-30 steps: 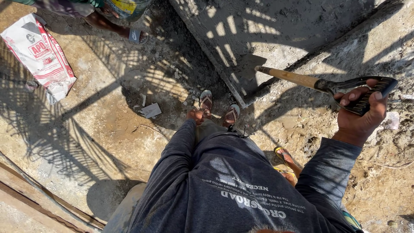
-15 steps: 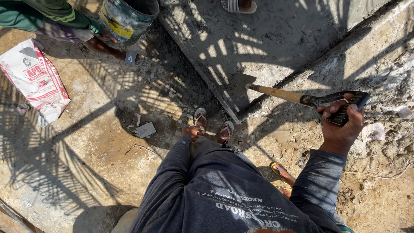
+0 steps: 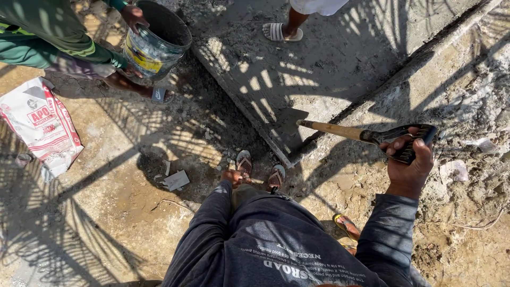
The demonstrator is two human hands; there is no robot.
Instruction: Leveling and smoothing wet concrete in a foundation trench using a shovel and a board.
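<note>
On the right side, the right hand is closed around the black grip of a shovel. Its wooden stick runs long and nearly flat, from the hand out to the left, tipping up just a little. The far end of the stick meets the edge of a grey wet slab, near the slab's corner, and the blade cannot be seen there. So the shovel lies straight left of the hand, and the right hand is the only one on it. The left hand is low by the person's knee, near two sandals, well apart from the shovel; whether it is open or closed cannot be told. Far up on the left, another person holds a bucket. A white and red bag lies on the dirt at the left.
</note>
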